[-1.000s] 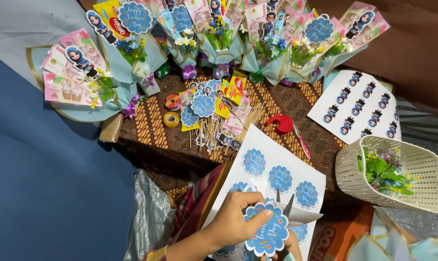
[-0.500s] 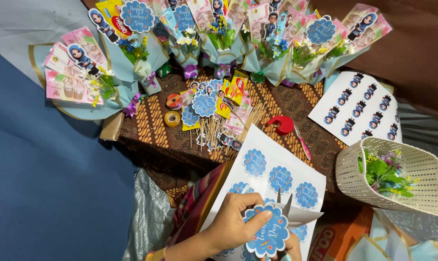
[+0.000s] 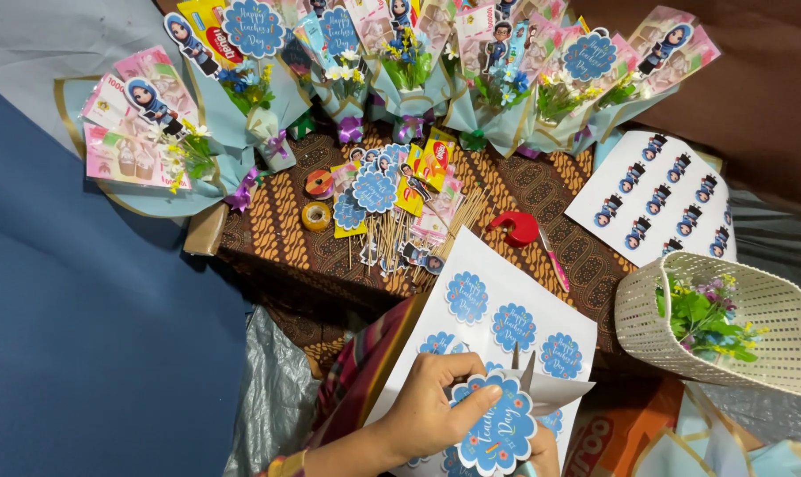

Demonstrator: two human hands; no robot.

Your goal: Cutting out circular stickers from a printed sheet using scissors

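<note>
My left hand [image 3: 422, 411] pinches a blue scalloped paper badge [image 3: 493, 430], thumb on its face, above a white sheet [image 3: 471, 265] printed with more blue badges. A cut flap of white paper [image 3: 555, 389] sticks out to the right of the badge. Only a sliver of my right hand [image 3: 544, 449] shows at the bottom edge, mostly hidden behind the badge. Thin grey scissor tips [image 3: 514, 355] poke up just above it, so this hand seems to hold the scissors.
A patterned brown cloth [image 3: 268, 230] carries a pile of stick toppers [image 3: 391, 208], two tape rolls [image 3: 317, 200], a red tape dispenser [image 3: 517, 227] and a pink cutter [image 3: 555, 265]. Blue-wrapped bouquets [image 3: 400, 79] line the back. A sticker sheet [image 3: 652, 194] and a cream basket [image 3: 771, 353] of flowers are right.
Both hands stay almost in place. The blue badge has turned slightly in my left hand and the cut paper flap has shifted a little.
</note>
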